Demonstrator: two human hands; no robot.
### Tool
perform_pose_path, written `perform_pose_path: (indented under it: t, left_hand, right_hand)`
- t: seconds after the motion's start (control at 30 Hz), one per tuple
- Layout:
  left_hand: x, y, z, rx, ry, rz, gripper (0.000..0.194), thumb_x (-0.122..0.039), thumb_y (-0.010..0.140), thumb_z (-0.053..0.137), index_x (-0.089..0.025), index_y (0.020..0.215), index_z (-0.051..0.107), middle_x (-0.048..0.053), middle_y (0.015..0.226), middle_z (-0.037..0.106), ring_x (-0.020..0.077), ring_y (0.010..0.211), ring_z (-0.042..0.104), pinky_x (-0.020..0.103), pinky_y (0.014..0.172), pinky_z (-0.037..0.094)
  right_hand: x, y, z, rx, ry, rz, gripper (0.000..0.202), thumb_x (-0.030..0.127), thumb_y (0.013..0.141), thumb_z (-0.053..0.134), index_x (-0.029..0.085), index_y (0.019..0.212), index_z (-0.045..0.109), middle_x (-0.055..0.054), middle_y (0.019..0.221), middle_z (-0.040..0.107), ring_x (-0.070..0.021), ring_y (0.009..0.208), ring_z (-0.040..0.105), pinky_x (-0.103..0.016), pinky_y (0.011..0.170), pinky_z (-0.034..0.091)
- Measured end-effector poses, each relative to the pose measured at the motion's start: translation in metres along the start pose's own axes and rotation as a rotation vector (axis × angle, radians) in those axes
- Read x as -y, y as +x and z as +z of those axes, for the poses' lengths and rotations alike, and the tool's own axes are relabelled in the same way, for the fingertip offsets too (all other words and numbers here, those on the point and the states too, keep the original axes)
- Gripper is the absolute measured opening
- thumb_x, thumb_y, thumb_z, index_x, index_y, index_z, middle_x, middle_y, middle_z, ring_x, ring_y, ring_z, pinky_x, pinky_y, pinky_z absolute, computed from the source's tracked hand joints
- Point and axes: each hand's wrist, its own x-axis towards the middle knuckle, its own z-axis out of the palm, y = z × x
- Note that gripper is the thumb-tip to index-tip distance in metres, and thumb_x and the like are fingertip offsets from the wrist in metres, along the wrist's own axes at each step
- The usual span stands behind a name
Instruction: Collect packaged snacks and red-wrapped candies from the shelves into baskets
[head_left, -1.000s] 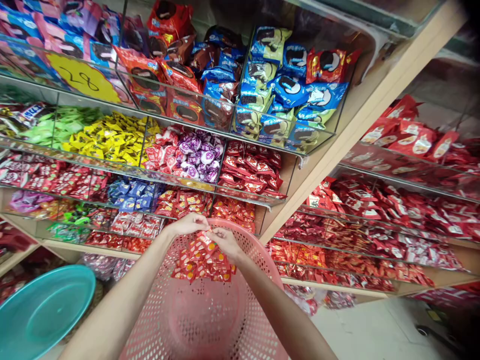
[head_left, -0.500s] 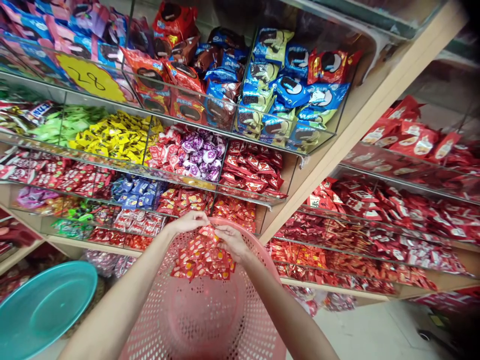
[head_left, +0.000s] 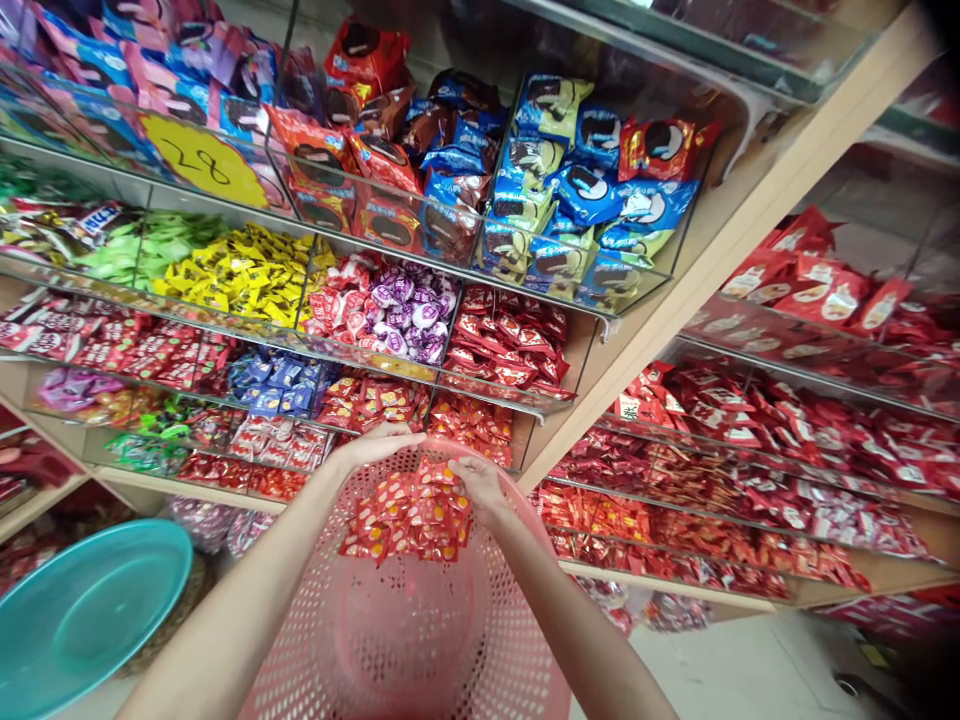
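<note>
Small red candy packets with yellow and white spots (head_left: pixel 409 515) lie heaped against the far inner wall of a pink perforated basket (head_left: pixel 315 600). My right hand (head_left: pixel 478 487) is closed, pinching one of the red packets at the heap's upper right edge. Over the far rim lies my left hand (head_left: pixel 381 442), its fingers stretched toward the right and nothing visible in them. Part of its underside is hidden. Just beyond the rim, a shelf bin holds similar red packets (head_left: pixel 472 425).
A teal basin (head_left: pixel 97 610) stands at the lower left. Clear-fronted shelf bins hold yellow wrapped candies (head_left: pixel 244 275), purple and white candies (head_left: pixel 409 310) and blue packets (head_left: pixel 277 380). A wooden upright (head_left: pixel 720 235) divides the shelves. Above hangs a yellow tag (head_left: pixel 202 160) reading 28.
My hands have moved apart: the left fingers straightened over the rim, while the right shifted slightly right and down with a packet. The view shifted slightly.
</note>
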Motion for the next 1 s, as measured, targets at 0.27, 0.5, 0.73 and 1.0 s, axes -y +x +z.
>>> perform_pose_path:
  t: [0.27, 0.5, 0.73, 1.0]
  left_hand:
    - [-0.001, 0.001, 0.000, 0.010, 0.000, 0.013, 0.044, -0.060, 0.071, 0.053, -0.017, 0.067, 0.058, -0.003, 0.067, 0.055, 0.0139, 0.067, 0.048, 0.024, 0.064, 0.033]
    - [0.010, 0.000, -0.003, 0.003, -0.024, -0.018, 0.044, -0.058, 0.072, 0.053, -0.016, 0.074, 0.065, -0.001, 0.071, 0.060, 0.0156, 0.073, 0.052, 0.026, 0.070, 0.036]
    - [0.002, 0.000, -0.002, 0.027, -0.010, 0.005, 0.042, -0.057, 0.074, 0.051, -0.016, 0.068, 0.062, -0.001, 0.070, 0.061, 0.0155, 0.072, 0.053, 0.025, 0.071, 0.036]
    - [0.002, -0.001, -0.004, 0.021, 0.011, 0.001, 0.045, -0.059, 0.074, 0.049, -0.016, 0.068, 0.061, 0.000, 0.075, 0.063, 0.0181, 0.077, 0.054, 0.027, 0.076, 0.037]
  right_hand:
    - [-0.010, 0.010, 0.025, -0.039, -0.279, -0.191, 0.014, 0.030, 0.061, 0.067, 0.020, 0.060, 0.056, 0.002, 0.054, 0.054, -0.0147, 0.055, 0.050, -0.029, 0.059, 0.040]
    - [-0.002, -0.014, 0.024, -0.048, -0.996, -0.652, 0.022, 0.028, 0.085, 0.046, 0.021, 0.102, 0.059, -0.009, 0.101, 0.060, -0.0220, 0.092, 0.054, -0.033, 0.077, 0.040]
    - [0.000, -0.020, 0.033, 0.221, -1.323, -0.840, 0.031, 0.039, 0.085, 0.050, 0.022, 0.110, 0.056, -0.008, 0.110, 0.056, -0.0243, 0.098, 0.048, -0.037, 0.078, 0.038]
    - [-0.002, -0.022, 0.035, 0.158, -1.251, -0.861, 0.030, 0.039, 0.087, 0.045, 0.023, 0.110, 0.056, -0.007, 0.107, 0.057, -0.0212, 0.098, 0.049, -0.034, 0.080, 0.038]
